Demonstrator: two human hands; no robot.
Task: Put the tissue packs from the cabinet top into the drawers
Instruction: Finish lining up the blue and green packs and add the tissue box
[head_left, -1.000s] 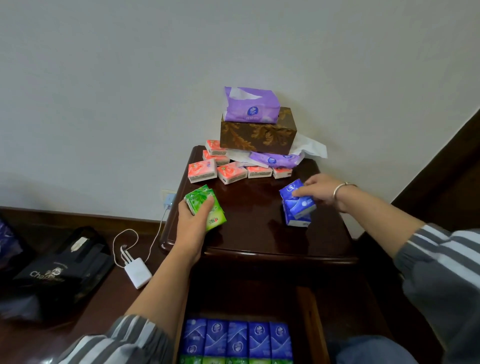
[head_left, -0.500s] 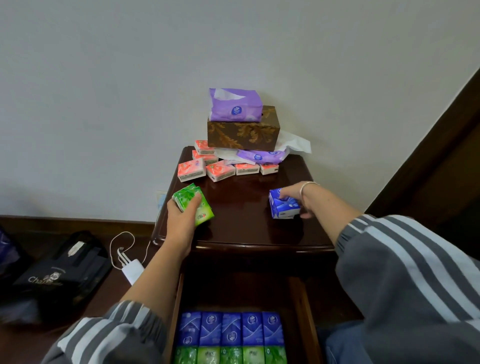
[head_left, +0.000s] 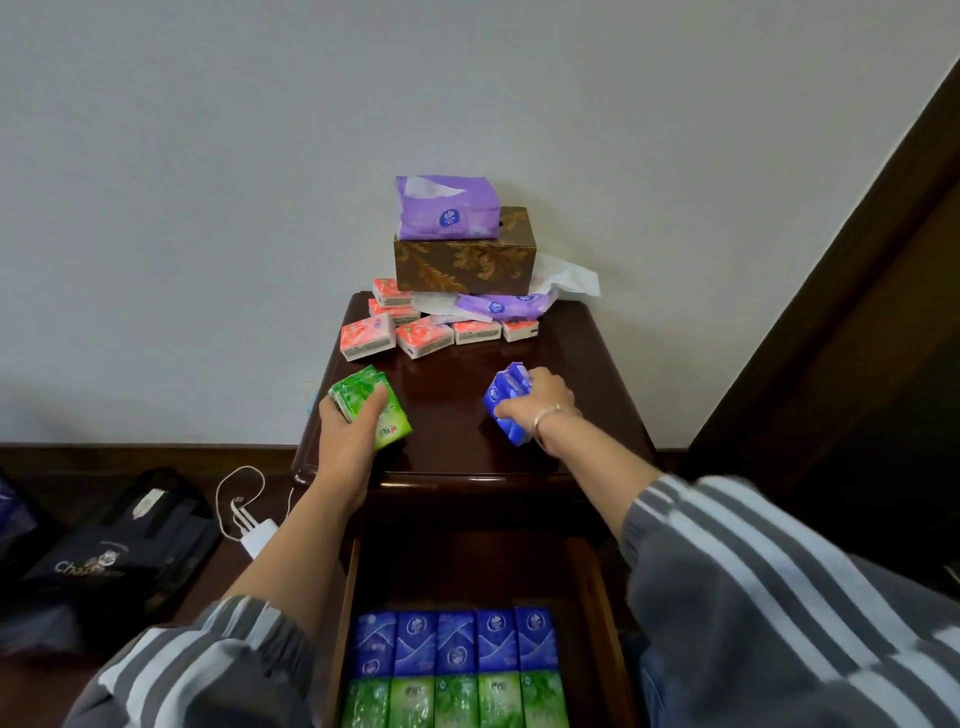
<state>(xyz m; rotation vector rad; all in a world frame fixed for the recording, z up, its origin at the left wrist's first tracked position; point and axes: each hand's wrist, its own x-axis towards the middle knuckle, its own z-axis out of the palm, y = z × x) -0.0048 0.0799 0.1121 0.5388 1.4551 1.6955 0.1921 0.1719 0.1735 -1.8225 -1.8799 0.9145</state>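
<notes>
My left hand grips green tissue packs at the front left of the dark wooden cabinet top. My right hand grips blue tissue packs at the front right. Several pink tissue packs lie in a row and a small stack at the back. Below, the open drawer holds a row of blue packs and a row of green packs.
A brown patterned tissue box stands at the back, with a purple tissue pack on top and another purple pack and loose tissue beside it. On the floor left are a black bag and a white charger with its cord.
My right hand has closed over the blue packs and tilted them up. My left hand still holds the green packs. The view shifted slightly.
</notes>
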